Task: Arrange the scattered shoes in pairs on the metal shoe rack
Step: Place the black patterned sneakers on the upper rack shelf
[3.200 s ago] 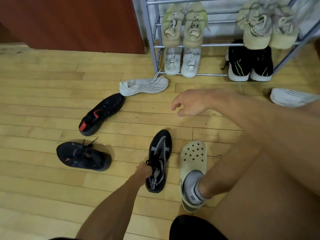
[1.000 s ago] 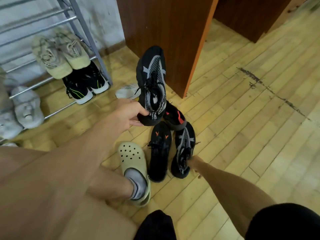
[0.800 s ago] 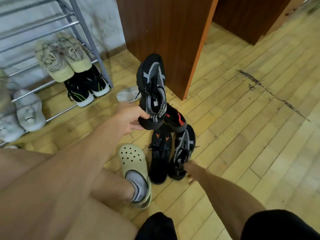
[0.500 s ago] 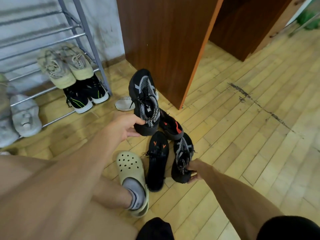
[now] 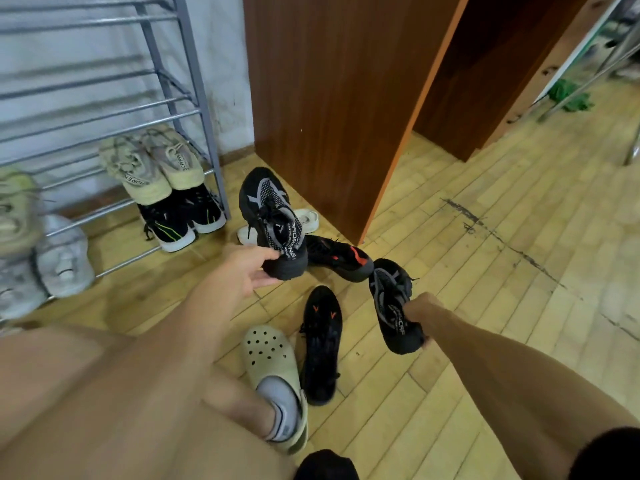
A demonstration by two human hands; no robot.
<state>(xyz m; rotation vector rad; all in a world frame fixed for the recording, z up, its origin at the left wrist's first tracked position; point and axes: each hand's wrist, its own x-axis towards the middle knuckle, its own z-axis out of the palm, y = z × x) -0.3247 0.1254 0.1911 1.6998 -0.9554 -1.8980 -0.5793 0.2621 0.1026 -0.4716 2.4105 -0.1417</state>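
My left hand (image 5: 244, 271) holds a black-and-grey mesh shoe (image 5: 268, 216) by its heel, raised with the toe pointing away, just right of the metal shoe rack (image 5: 194, 81). My right hand (image 5: 417, 311) grips the heel of the matching black-and-grey shoe (image 5: 389, 292) low over the floor. Between my hands a black shoe with orange marks (image 5: 320, 341) lies on the floor. A black shoe with red trim (image 5: 341, 259) lies behind it. A white shoe (image 5: 308, 218) is partly hidden behind the raised shoe.
The rack holds a beige pair (image 5: 152, 168), a black pair with white soles (image 5: 180, 216) and a pale grey pair (image 5: 62, 258) lower left. A brown wooden cabinet (image 5: 329, 98) stands right of the rack. My foot in a cream clog (image 5: 273, 368) rests on the wooden floor.
My left hand carried the first shoe over from the left floor area and lowered it a little. My right hand closed on the second shoe's heel and drew it to the right.
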